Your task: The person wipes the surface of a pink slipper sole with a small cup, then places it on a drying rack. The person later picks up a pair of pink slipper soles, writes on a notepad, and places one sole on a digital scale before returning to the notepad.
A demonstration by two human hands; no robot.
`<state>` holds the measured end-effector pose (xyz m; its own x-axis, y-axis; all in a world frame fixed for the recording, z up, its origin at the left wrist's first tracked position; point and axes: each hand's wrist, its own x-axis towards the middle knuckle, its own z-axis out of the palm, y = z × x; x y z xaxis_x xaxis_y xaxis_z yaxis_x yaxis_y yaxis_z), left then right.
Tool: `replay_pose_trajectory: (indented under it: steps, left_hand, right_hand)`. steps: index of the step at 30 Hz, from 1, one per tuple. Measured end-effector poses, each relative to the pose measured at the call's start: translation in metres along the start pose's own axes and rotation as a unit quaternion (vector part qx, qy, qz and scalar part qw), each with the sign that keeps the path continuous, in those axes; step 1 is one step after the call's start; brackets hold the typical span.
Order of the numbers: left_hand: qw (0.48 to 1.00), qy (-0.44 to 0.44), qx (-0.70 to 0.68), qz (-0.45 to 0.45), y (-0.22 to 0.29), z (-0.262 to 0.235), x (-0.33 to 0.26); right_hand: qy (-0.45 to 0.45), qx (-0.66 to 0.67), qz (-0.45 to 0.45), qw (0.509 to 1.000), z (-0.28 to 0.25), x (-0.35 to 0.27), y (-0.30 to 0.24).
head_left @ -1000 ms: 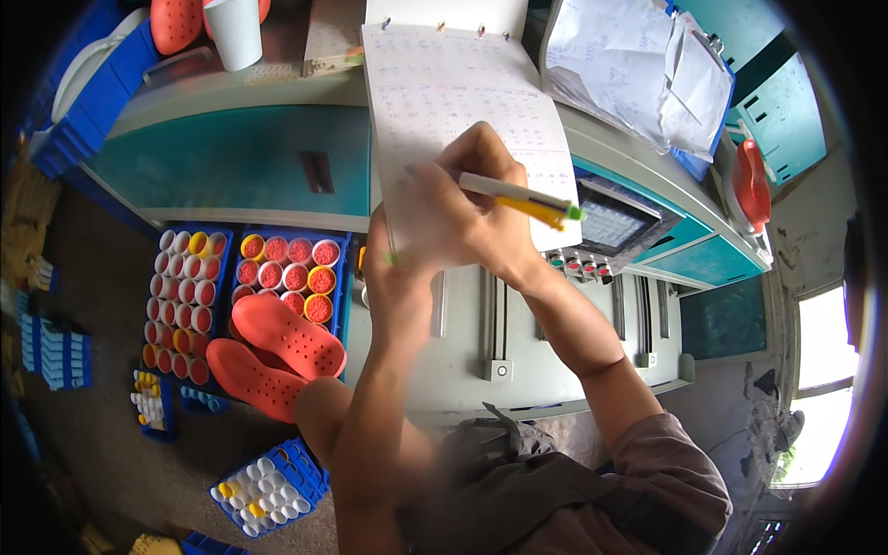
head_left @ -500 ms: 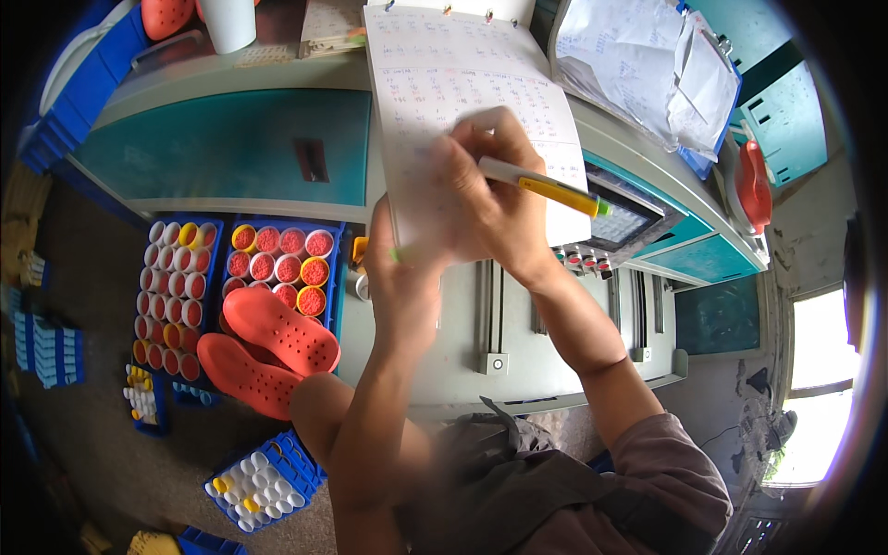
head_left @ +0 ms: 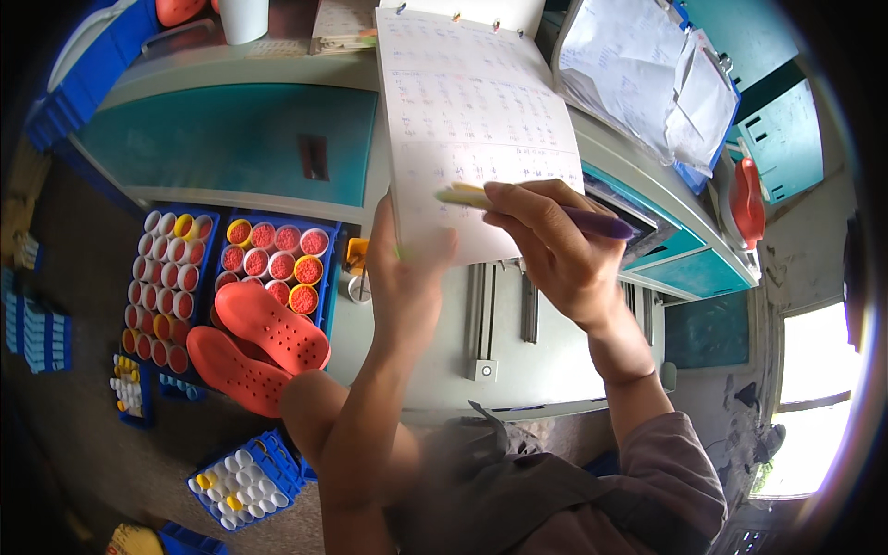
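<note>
An open ring-bound notebook point(head_left: 472, 102) with rows of handwriting is held up in front of me. My left hand point(head_left: 407, 277) grips its lower left edge, the thumb over the page and partly blurred. In my right hand point(head_left: 564, 250), closed over the lower right of the page, is a pen point(head_left: 599, 225). Its purple end sticks out to the right, and a blurred yellow-green end points left over the paper. Whether this is one pen or two held together, I cannot tell.
Two red perforated clogs point(head_left: 273, 326) lie across a crate of cups filled with red pellets point(head_left: 264, 237). Another crate of white and yellow cups point(head_left: 242, 486) stands on the floor. A clipboard with papers point(head_left: 638, 79) and a white cup point(head_left: 244, 20) are on the worktop.
My right hand has moved right and down, uncovering more of the page. The pen has turned: its yellow-green end now points left and a purple end shows at right.
</note>
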<state>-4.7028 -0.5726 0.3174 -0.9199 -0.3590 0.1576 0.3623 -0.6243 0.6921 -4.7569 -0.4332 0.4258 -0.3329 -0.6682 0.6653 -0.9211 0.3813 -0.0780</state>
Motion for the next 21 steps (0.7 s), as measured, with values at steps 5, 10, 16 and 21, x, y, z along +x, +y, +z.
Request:
replay_pose_trajectory:
  steps: [5, 10, 16, 21]
  left_hand:
    - [0.999, -0.014, 0.023, 0.030, -0.005, 0.001, 0.001]
    - [0.996, -0.002, 0.072, 0.046, -0.010, -0.001, 0.001]
    - [0.996, 0.001, 0.071, 0.044, -0.019, -0.004, -0.001]
    - [0.994, 0.010, 0.096, 0.059, -0.017, -0.003, -0.001]
  right_hand:
    - [0.012, -0.049, -0.081, 0.995, 0.026, -0.007, 0.008]
    - [0.042, -0.066, -0.090, 0.993, 0.031, -0.009, 0.004]
    - [0.084, -0.076, -0.086, 0.990, 0.036, -0.015, 0.000]
    - [0.067, -0.074, -0.063, 0.993, 0.040, -0.020, 0.000]
